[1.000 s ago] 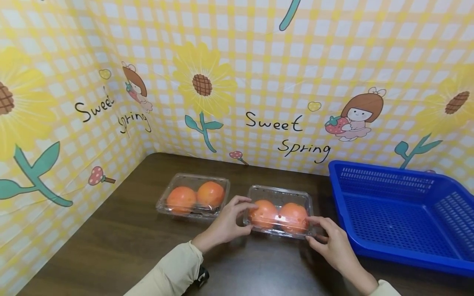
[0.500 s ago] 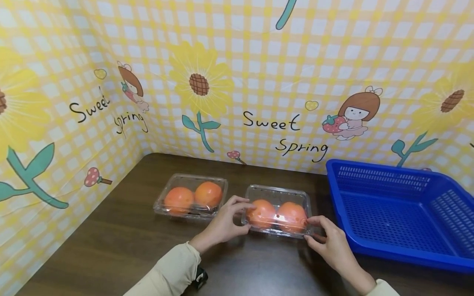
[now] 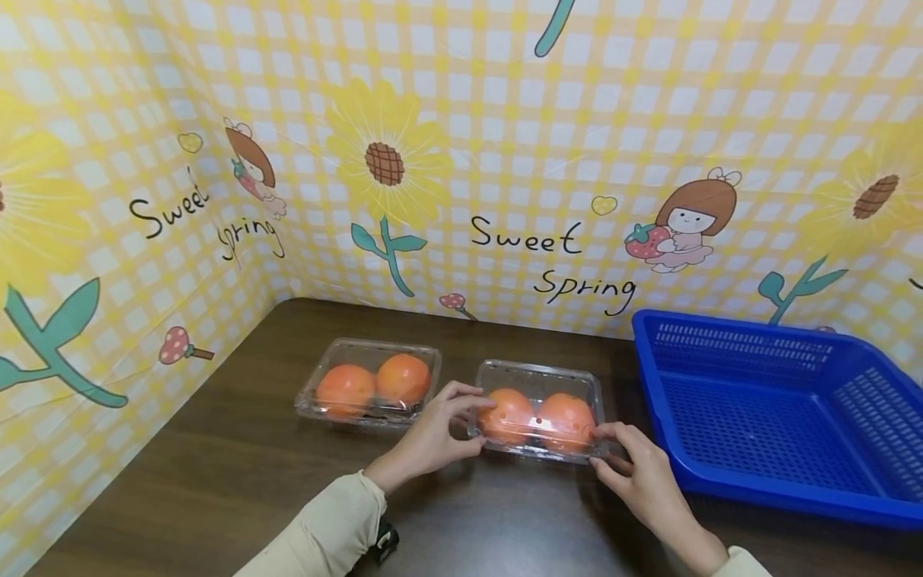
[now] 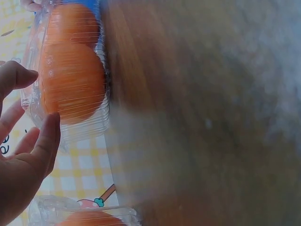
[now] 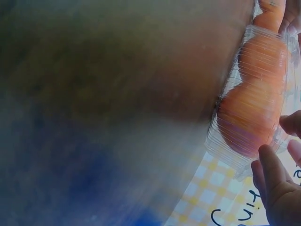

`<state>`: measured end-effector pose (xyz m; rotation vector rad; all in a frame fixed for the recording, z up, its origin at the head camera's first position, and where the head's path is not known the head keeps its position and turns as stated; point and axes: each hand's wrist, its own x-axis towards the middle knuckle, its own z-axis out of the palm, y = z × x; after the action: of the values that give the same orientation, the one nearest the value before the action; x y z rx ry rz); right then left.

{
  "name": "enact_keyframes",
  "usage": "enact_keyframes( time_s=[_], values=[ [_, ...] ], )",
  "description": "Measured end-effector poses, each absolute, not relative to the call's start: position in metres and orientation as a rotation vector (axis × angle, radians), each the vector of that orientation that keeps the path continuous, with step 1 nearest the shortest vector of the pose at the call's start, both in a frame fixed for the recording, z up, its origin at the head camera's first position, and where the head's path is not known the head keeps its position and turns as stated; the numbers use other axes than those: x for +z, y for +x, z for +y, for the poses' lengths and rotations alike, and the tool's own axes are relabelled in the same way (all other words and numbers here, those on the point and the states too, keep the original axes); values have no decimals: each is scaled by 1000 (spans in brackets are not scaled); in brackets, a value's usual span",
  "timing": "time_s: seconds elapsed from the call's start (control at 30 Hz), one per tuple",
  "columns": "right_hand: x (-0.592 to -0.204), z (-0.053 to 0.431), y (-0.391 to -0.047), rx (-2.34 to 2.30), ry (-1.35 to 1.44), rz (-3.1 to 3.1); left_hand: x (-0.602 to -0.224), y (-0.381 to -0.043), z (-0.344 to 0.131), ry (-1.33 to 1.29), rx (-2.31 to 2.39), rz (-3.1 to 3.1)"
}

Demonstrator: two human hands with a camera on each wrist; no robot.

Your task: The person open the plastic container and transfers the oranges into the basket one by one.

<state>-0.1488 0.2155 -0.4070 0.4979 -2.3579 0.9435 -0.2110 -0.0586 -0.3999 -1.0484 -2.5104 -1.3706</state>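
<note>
A clear plastic clamshell box [image 3: 538,373] with two orange round fruits [image 3: 566,422] inside sits on the dark table, its lid down. At its left end my left hand [image 3: 427,437] holds it, fingertips on the lid and thumb at the lower front corner. My right hand [image 3: 644,474] pinches the right end in the same way. In the left wrist view, the thumb and fingers touch the box's ribbed end [image 4: 84,134]. The right wrist view has my right fingers at the opposite end of the box [image 5: 228,153].
Left of my left hand stands a second clear box [image 3: 346,346], also with two orange fruits. A blue perforated basket [image 3: 750,481] is to the right, close to my right hand. Behind the table [image 3: 238,473] rises a yellow checked cloth [image 3: 519,160] with printed flowers.
The head view has shifted slightly, so everything sits a little further left. Both hands keep the same hold on the box, which has not visibly moved on the table.
</note>
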Motion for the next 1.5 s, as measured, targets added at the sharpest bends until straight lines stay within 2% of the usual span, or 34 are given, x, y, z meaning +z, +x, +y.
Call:
enact_keyframes(
  time_s=[1.03, 1.5],
  values=[
    [-405, 220, -152, 995, 535, -2387, -399, -212, -57, -943, -1358, -2544],
    [-407, 221, -154, 903, 529, -2365, -401, -211, -55, -974, -1271, -2514]
  ],
)
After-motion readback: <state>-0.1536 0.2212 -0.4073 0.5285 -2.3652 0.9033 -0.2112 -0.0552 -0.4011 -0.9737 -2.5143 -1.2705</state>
